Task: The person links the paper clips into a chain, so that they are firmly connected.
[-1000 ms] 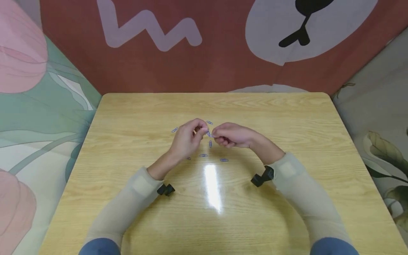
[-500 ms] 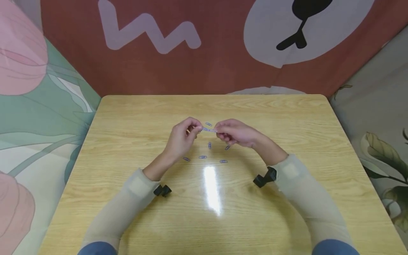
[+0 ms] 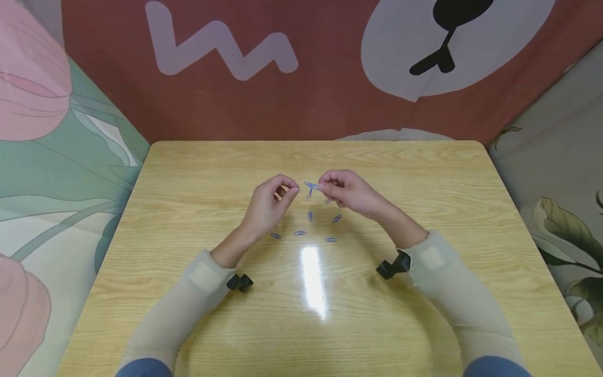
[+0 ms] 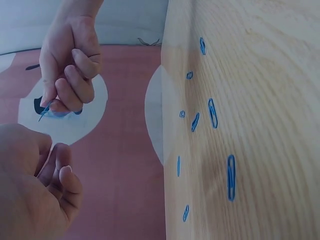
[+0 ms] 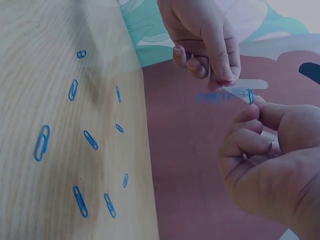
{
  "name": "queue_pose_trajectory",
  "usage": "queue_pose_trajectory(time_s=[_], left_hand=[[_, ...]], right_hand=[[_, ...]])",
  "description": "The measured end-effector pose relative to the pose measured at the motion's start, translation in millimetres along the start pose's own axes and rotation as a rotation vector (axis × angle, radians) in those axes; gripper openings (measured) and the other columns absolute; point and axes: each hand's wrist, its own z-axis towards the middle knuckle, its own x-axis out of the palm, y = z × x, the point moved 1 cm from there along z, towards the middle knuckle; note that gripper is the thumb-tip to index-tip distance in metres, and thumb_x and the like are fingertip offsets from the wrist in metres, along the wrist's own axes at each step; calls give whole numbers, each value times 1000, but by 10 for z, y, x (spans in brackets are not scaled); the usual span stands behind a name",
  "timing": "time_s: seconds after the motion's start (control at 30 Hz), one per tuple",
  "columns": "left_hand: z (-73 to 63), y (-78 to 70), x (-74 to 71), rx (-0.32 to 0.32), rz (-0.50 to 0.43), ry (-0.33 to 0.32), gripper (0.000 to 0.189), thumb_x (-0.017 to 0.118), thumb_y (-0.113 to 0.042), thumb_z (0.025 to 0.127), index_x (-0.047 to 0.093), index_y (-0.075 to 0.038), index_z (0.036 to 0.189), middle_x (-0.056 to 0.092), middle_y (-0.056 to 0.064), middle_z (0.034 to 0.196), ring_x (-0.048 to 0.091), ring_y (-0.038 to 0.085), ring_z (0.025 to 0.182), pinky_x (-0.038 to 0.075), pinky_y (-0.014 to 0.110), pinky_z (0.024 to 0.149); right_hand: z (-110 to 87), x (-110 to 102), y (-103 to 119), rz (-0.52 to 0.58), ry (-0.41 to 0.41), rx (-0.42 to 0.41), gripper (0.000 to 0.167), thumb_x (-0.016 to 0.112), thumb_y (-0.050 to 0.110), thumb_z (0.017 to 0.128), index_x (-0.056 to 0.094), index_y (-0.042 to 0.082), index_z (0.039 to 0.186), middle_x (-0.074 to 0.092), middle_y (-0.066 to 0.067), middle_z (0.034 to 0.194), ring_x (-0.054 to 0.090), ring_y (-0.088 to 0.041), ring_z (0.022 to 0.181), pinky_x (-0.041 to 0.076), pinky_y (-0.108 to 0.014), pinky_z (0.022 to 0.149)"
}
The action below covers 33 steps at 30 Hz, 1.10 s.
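My right hand [image 3: 350, 195] pinches a small blue paper clip [image 5: 251, 96] between thumb and fingertips, above the far middle of the table. In the head view a second paper clip [image 3: 309, 193] seems to hang from it; the right wrist view shows a blue blur [image 5: 212, 96] beside the pinched clip. Facing it across a small gap, my left hand [image 3: 268, 207] has its thumb and forefinger tips close together. No clip shows plainly between them. Several loose paper clips lie beneath and nearer me, among them one below the gap [image 3: 310, 215] and one farther right [image 3: 331, 240].
The wooden table [image 3: 212, 314] meets a red patterned backdrop [image 3: 235, 110] at its far edge. Small black cameras [image 3: 240, 283] sit at both wrists. More loose clips [image 4: 231, 177] show on the tabletop in the wrist views.
My hands drew slightly apart, with clips stretched between them half a second ago. Now the left end is away from my left fingertips and hangs down on my right hand's side.
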Motion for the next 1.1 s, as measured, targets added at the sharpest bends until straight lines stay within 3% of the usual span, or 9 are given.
queue_pose_trajectory(time_s=[0.2,0.4,0.5,0.73,0.87,1.1], left_hand=[[17,3,-26,41,-33,-15,9,67,-10,99,67,-3,105,68,8,98,61,15,74,49,24,60],[47,-31,-23,83,-83,16,19,70,-10,97,67,0,113,69,8,104,60,15,72,50,25,62],[60,-56,-11,94,-85,31,19,71,-10,97,68,0,113,69,8,105,61,15,72,52,29,65],[64,-91,8,86,-47,50,12,70,-11,97,71,-4,107,69,6,101,59,14,73,53,33,66],[57,-86,7,79,-36,52,11,69,-11,98,72,-4,106,69,5,100,59,14,74,52,30,68],[70,-81,30,98,-54,43,10,70,-11,98,72,-4,104,69,5,98,60,15,74,54,38,69]], right_hand=[[-24,3,65,-177,-73,-72,15,58,15,105,62,1,102,52,-12,77,42,-15,61,36,-24,53],[-41,48,106,-328,-125,-132,11,61,14,104,63,4,100,57,-9,82,53,-23,75,44,-30,66],[-53,83,125,-391,-148,-171,9,62,14,103,64,6,100,59,-8,83,53,-23,75,45,-31,66],[-63,128,129,-457,-172,-259,5,64,11,102,64,6,100,61,-8,82,52,-19,71,44,-28,63],[-76,127,150,-483,-190,-289,5,65,11,101,64,6,99,61,-4,79,52,-18,69,44,-27,61],[-95,120,190,-544,-204,-316,6,67,12,100,66,6,99,60,-2,77,50,-16,66,42,-27,59]])
